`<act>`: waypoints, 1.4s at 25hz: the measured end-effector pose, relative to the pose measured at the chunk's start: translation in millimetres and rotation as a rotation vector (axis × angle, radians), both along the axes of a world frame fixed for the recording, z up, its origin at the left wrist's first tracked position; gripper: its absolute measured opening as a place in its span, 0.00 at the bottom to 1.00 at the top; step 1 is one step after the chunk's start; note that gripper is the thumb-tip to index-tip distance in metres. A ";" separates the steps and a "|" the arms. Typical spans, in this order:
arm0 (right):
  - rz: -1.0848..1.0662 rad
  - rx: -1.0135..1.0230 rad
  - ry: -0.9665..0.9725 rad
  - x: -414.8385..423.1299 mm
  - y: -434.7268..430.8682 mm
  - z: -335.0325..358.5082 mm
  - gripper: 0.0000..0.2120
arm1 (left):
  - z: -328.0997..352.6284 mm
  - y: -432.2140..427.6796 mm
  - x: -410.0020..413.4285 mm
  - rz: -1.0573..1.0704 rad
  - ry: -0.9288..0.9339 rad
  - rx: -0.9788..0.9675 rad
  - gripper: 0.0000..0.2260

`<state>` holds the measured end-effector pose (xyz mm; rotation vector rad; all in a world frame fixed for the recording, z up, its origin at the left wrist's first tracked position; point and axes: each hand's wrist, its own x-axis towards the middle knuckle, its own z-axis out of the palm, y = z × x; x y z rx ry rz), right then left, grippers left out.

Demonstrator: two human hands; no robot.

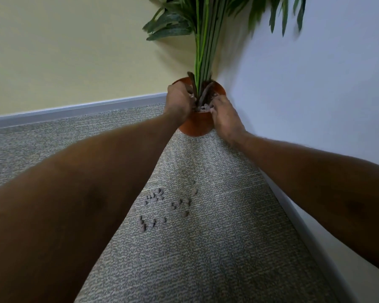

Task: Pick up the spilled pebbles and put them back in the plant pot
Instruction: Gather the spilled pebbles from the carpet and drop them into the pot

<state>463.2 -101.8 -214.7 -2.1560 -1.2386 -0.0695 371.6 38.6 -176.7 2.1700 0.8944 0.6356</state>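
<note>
Carpet (206, 259), grey and speckled, covers the floor, and at far left a yellow wall (64, 51) rises behind a grey baseboard (74, 108). My left forearm reaches forward across the carpet, and my left hand (178, 101) sits over the left rim of the orange pot (196, 125). Its fingers are bent down inside the rim and hidden by the back of the hand, so I cannot tell whether they hold anything.

The spilled pebbles (160, 206) lie loosely scattered on the carpet between my forearms, well short of the pot and nearer my left arm. More pebbles fill the top of the pot around the green stems (202, 51), which stand upright in the middle, between my hands.

My right hand (224, 115) rests on the pot's right rim, fingers curled in toward the pebbles there; whether they grip any I cannot tell. The pot stands in the corner, close against the pale wall (315, 84) on the right.
</note>
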 end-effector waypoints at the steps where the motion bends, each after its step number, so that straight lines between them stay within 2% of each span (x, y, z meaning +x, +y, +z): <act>1: 0.000 -0.023 0.013 -0.7 0.2 2.3 0.12 | 2.5 0.6 -7.1 -0.006 -0.010 0.002 0.08; 3: -0.001 -0.051 -0.020 -4.7 -1.0 4.8 0.12 | 4.9 4.3 -23.6 -0.033 -0.006 0.035 0.08; 7: 0.031 -0.100 -0.332 -37.7 -14.2 4.2 0.13 | -7.8 9.8 -68.1 -0.140 0.116 0.203 0.06; 10: 0.249 -0.227 -0.217 -75.2 -23.7 -7.6 0.10 | -24.8 9.5 -109.5 -0.231 0.278 0.267 0.10; 13: 0.454 -0.525 -0.086 -100.1 -30.7 -28.3 0.11 | -47.7 9.8 -149.9 -0.391 0.458 0.209 0.12; 16: 0.563 -0.757 -0.045 -106.9 -36.1 -40.1 0.20 | -69.5 3.6 -183.4 -0.579 0.674 0.156 0.14; 20: 0.588 -0.975 -0.026 -107.5 -46.2 -48.7 0.38 | -89.2 -11.9 -214.4 -0.662 0.806 0.137 0.30; 23: 0.557 -0.922 0.047 -112.9 -55.2 -59.0 0.37 | -100.6 -23.9 -224.3 -0.625 0.803 0.165 0.33; 29: 0.455 -0.789 0.168 -128.3 -58.9 -68.5 0.31 | -106.1 -38.6 -219.9 -0.562 0.676 0.119 0.15; 32: 0.427 -0.731 0.208 -130.7 -59.0 -74.7 0.27 | -106.7 -43.8 -214.3 -0.598 0.654 0.136 0.11; 35: 0.459 -0.660 0.228 -137.1 -59.4 -74.1 0.18 | -107.4 -48.4 -210.9 -0.604 0.651 0.140 0.10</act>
